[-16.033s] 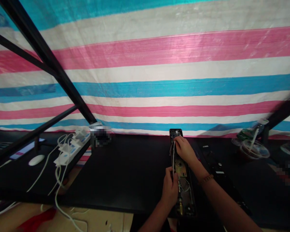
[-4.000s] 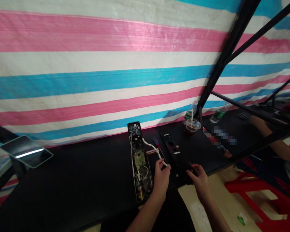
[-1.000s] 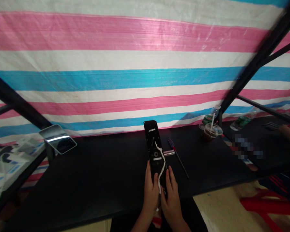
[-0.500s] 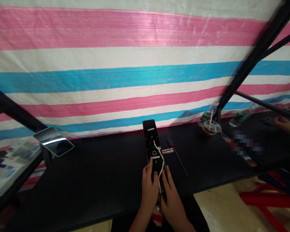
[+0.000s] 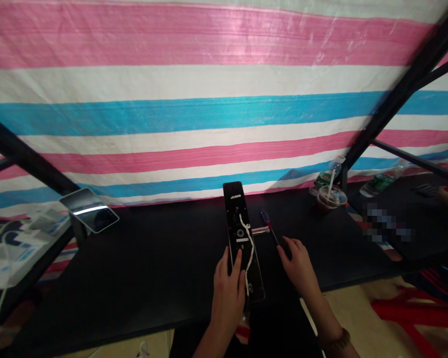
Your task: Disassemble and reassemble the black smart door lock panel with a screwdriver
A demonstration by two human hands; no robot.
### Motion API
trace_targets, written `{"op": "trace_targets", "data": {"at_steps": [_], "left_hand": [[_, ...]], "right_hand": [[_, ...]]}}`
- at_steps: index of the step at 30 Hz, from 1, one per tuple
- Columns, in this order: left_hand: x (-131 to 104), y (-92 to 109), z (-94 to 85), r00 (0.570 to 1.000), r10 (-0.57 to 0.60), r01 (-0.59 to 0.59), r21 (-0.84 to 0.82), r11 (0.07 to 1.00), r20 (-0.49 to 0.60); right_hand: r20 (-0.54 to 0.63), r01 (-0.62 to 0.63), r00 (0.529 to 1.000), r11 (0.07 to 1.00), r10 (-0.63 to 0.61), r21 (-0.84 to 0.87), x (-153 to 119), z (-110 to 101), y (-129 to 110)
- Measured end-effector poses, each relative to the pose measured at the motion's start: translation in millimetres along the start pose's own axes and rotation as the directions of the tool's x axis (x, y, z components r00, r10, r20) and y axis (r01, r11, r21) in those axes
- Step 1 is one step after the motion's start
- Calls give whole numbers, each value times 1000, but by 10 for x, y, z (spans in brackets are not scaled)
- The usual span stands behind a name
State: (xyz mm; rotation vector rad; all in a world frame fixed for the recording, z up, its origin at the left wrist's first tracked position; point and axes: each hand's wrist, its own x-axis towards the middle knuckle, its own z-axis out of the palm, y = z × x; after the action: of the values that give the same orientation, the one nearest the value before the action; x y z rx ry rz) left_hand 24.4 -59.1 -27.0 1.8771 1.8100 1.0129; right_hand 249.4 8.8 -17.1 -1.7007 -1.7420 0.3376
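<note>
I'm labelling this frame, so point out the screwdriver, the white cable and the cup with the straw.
screwdriver (image 5: 265, 216): head view, on its purple handle.
white cable (image 5: 250, 247): head view, mid-length, over the black panel.
cup with the straw (image 5: 331, 198): head view, on its lid.

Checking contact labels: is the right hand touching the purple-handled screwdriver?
Apart. Head view shows the right hand open beside the purple-handled screwdriver, bare black table between fingertips and shaft.
</note>
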Motion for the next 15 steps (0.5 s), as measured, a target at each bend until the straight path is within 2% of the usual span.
{"op": "trace_targets", "data": {"at_steps": [3, 5, 8, 10, 11, 12, 14, 15], "left_hand": [[-194, -22, -12, 996, 87, -89, 87, 992, 33], [-246, -67, -63, 994, 107, -110, 88, 990, 33], [-167, -266, -274, 997, 42, -37, 75, 996, -64], [-45, -491, -496, 985, -52, 69, 101, 992, -162], [22, -615, -616, 974, -99, 126, 122, 985, -204], [88, -733, -732, 965, -142, 176, 142, 974, -222], [202, -921, -921, 963, -199, 230, 168, 959, -184], [249, -978, -983, 966, -212, 236, 175, 956, -145]], "right_hand": [[106, -62, 991, 990, 76, -129, 216, 123, 82], [222, -122, 964, 985, 147, -119, 375, 139, 87], [388, -188, 903, 982, 184, -29, 579, 42, 91], [465, -251, 871, 957, 159, 143, 610, -68, 95], [486, -324, 859, 906, 160, 274, 578, -125, 91], [503, -417, 847, 803, 173, 425, 511, -180, 79], [509, -548, 831, 481, 223, 684, 296, -272, 23], [494, -552, 834, 333, 246, 765, 161, -308, -20]]}}
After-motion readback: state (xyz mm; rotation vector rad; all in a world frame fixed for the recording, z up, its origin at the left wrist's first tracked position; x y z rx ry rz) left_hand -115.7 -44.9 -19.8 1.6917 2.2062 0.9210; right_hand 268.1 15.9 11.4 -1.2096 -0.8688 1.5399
